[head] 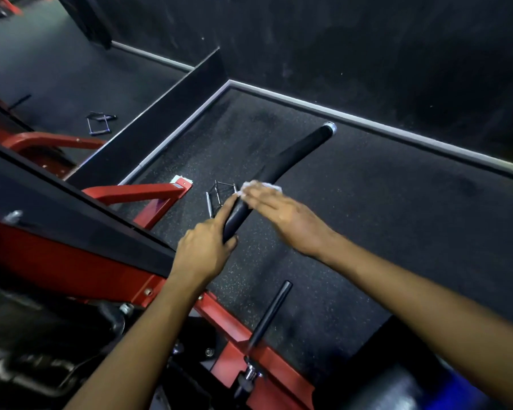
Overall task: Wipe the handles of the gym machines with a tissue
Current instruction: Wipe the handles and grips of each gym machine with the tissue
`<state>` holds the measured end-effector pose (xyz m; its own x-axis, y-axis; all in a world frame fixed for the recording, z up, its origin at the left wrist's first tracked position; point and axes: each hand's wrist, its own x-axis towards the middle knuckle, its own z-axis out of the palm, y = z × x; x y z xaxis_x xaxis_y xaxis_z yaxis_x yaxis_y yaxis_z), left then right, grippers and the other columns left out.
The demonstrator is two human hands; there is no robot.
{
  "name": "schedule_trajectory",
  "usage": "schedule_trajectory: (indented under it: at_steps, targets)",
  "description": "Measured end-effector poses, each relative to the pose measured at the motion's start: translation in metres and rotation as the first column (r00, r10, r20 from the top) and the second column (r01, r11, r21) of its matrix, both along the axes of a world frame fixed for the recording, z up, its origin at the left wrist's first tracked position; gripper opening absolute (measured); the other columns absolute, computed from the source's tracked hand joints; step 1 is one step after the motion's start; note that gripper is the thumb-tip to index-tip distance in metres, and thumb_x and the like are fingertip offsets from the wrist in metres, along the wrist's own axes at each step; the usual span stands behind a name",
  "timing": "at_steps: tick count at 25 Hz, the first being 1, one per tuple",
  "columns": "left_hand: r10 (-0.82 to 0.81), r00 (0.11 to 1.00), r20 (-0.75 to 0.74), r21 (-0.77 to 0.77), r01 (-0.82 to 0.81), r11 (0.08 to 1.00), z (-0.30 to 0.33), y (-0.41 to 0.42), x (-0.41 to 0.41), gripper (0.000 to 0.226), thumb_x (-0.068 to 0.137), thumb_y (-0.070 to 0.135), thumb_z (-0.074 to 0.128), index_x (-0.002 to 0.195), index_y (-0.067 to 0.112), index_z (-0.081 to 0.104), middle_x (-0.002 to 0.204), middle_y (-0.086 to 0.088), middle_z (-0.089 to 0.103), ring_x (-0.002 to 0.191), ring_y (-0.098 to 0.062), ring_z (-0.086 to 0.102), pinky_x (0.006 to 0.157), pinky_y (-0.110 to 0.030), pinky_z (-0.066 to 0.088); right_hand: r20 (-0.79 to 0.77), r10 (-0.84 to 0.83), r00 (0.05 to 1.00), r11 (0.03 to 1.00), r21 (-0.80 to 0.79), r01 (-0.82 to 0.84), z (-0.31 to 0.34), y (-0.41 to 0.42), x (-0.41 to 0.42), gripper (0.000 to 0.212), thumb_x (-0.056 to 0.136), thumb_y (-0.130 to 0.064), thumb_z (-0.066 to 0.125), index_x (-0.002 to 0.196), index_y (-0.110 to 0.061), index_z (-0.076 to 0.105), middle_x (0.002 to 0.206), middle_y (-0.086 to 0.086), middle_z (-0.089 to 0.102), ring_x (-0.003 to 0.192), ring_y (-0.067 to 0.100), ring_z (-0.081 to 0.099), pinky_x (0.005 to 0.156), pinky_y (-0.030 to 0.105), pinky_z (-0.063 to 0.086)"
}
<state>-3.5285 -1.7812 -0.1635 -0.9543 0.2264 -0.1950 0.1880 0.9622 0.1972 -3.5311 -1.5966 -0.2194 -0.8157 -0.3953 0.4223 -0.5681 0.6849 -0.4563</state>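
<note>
A long black padded bar handle with a chrome end cap runs from the frame's centre up to the right. My left hand grips its near end, index finger stretched along the bar. My right hand lies flat over the bar, fingers straight, pressing a white tissue onto it; the hand is motion-blurred. Only the tissue's edges show past my fingertips.
The red machine frame and a black slanted panel fill the left. A short black peg handle sticks up below my arms. Metal cable attachments lie on the dark rubber floor. Black walls with grey skirting stand behind.
</note>
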Motion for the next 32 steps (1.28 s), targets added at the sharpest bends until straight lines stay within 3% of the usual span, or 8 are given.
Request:
schedule_trajectory:
  at_steps: [2, 6, 11, 16, 19, 21, 26, 32]
  targets:
    - [-0.002, 1.0, -0.006, 0.007, 0.002, 1.0, -0.001, 0.0, 0.0, 0.079, 0.093, 0.034, 0.058, 0.151, 0.049, 0.005, 0.122, -0.014, 0.063, 0.11, -0.038, 0.06, 0.091, -0.044, 0.046, -0.03, -0.002, 1.0, 0.996, 0.089, 0.004, 0.007, 0.008, -0.024, 0.063, 0.075, 0.019, 0.038, 0.13, -0.007, 0.053, 0.139, 0.009, 0.05, 0.133, 0.026, 0.04, 0.113, 0.04, 0.022]
    - [-0.007, 1.0, 0.003, 0.005, 0.007, 1.0, -0.006, 0.001, 0.008, 0.076, 0.094, 0.032, 0.057, 0.15, 0.048, 0.009, 0.12, -0.012, 0.063, 0.107, -0.038, 0.06, 0.09, -0.044, 0.045, 0.311, -0.477, 0.822, 0.875, 0.08, 0.477, 0.01, 0.033, -0.056, 0.066, 0.08, 0.016, 0.046, 0.141, -0.008, 0.038, 0.149, 0.008, 0.034, 0.143, 0.028, 0.016, 0.118, 0.041, 0.011]
    - [-0.033, 0.999, 0.009, 0.006, 0.033, 0.999, -0.005, 0.003, 0.013, 0.076, 0.094, 0.031, 0.057, 0.151, 0.047, 0.009, 0.125, -0.012, 0.061, 0.111, -0.037, 0.058, 0.092, -0.043, 0.044, 0.035, -0.123, 0.992, 0.981, 0.156, 0.116, 0.007, 0.01, -0.006, 0.071, 0.067, 0.027, 0.05, 0.132, -0.003, 0.049, 0.139, 0.013, 0.047, 0.138, 0.031, 0.031, 0.114, 0.041, 0.014]
    - [-0.045, 0.998, 0.054, 0.028, 0.043, 0.999, -0.008, 0.002, 0.018, 0.081, 0.091, 0.034, 0.062, 0.151, 0.049, 0.009, 0.13, -0.009, 0.058, 0.117, -0.034, 0.056, 0.094, -0.041, 0.043, 0.237, -0.524, 0.818, 0.851, 0.097, 0.517, 0.004, 0.039, -0.032, 0.055, 0.085, 0.017, 0.034, 0.135, -0.004, 0.044, 0.144, 0.013, 0.04, 0.143, 0.028, 0.019, 0.117, 0.037, 0.012]
    - [-0.018, 0.998, 0.061, -0.051, 0.022, 0.998, 0.001, -0.023, 0.039, 0.083, 0.091, 0.043, 0.059, 0.147, 0.057, 0.0, 0.132, -0.004, 0.057, 0.117, -0.032, 0.057, 0.092, -0.039, 0.045, 0.073, -0.217, 0.973, 0.976, 0.02, 0.216, 0.007, -0.011, 0.01, 0.048, 0.083, 0.012, 0.032, 0.124, 0.002, 0.055, 0.131, 0.02, 0.053, 0.132, 0.034, 0.04, 0.112, 0.039, 0.025]
    - [-0.001, 1.0, 0.009, -0.113, 0.002, 0.994, 0.007, -0.047, 0.058, 0.077, 0.093, 0.052, 0.051, 0.145, 0.059, -0.005, 0.13, 0.002, 0.058, 0.113, -0.03, 0.06, 0.087, -0.037, 0.046, -0.093, 0.071, 0.993, 0.985, 0.166, -0.054, 0.013, -0.02, 0.015, 0.045, 0.079, 0.01, 0.037, 0.117, 0.002, 0.061, 0.123, 0.019, 0.06, 0.121, 0.033, 0.052, 0.107, 0.04, 0.033]
    - [0.024, 0.999, -0.04, -0.155, -0.03, 0.987, 0.008, -0.078, 0.084, 0.064, 0.096, 0.06, 0.029, 0.146, 0.054, -0.011, 0.116, 0.0, 0.058, 0.101, -0.029, 0.062, 0.073, -0.036, 0.04, 0.166, -0.389, 0.906, 0.921, 0.109, 0.375, 0.018, 0.008, -0.017, 0.057, 0.091, 0.01, 0.031, 0.143, -0.012, 0.037, 0.153, 0.006, 0.029, 0.142, 0.021, 0.022, 0.118, 0.041, 0.018]
    - [-0.031, 0.998, -0.05, -0.196, 0.021, 0.98, 0.006, -0.081, 0.086, 0.062, 0.098, 0.058, 0.022, 0.15, 0.046, -0.009, 0.112, -0.005, 0.056, 0.097, -0.03, 0.064, 0.079, -0.041, 0.048, 0.063, 0.003, 0.998, 0.991, 0.131, -0.011, 0.009, -0.061, 0.028, 0.048, 0.076, 0.015, 0.051, 0.121, 0.001, 0.06, 0.128, 0.02, 0.057, 0.122, 0.033, 0.052, 0.106, 0.036, 0.03]
